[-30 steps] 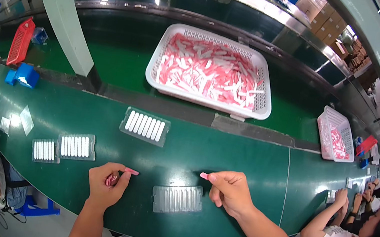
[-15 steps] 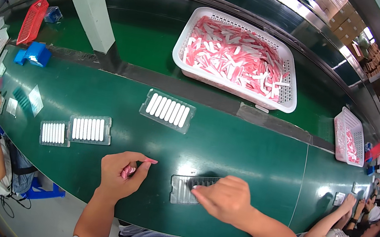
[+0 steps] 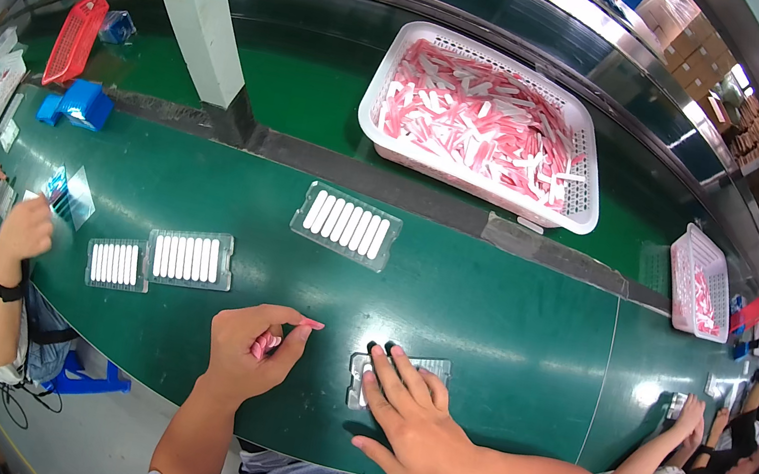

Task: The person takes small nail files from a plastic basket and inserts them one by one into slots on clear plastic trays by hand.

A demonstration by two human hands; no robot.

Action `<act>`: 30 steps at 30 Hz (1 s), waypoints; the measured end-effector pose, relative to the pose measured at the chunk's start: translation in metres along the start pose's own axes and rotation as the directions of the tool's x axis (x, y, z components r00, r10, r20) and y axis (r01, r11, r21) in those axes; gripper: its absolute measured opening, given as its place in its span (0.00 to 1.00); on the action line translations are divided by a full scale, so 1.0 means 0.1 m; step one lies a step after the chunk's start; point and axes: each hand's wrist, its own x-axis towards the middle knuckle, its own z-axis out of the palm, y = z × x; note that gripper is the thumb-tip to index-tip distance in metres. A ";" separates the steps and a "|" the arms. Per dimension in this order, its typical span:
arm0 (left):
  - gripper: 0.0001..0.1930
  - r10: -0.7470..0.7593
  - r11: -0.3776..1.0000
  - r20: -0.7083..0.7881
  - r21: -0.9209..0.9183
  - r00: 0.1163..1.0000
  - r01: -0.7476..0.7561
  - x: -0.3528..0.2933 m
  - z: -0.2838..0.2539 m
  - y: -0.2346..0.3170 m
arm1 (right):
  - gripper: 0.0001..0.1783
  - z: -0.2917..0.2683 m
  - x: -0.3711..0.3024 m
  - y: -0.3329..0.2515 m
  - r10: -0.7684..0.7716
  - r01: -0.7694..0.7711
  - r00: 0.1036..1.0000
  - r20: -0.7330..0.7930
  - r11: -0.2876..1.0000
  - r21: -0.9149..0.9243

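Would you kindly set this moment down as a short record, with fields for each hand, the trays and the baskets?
Left hand: holds pink pieces, one pinched at the fingertips
Right hand: fingers spread over a clear tray, partly hiding it
Filled trays: three, with white strips side by side; two at left, one nearer the large basket
Large basket: white, heaped with pink and white pieces
Red basket: far left

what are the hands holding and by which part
Left hand: a pink piece pinched near one end, more inside the curled fingers. Right hand: nothing gripped, spread over the clear tray.
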 end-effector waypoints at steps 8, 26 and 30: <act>0.05 -0.016 0.999 -0.010 -0.041 1.000 0.015 -0.01 0.00 0.00 | 0.26 -0.12 0.05 0.14 -0.061 0.006 0.962 -0.267 0.979 -0.203; 0.03 -0.423 0.601 0.170 -0.682 0.890 0.416 -0.41 0.25 0.36 | 0.09 -0.22 0.41 0.17 0.157 0.095 0.969 -0.188 0.467 0.879; 0.05 -0.375 0.701 0.249 -0.554 0.893 0.449 -0.41 0.27 0.49 | 0.07 -0.26 0.35 0.21 0.176 0.261 0.893 -0.413 0.545 0.797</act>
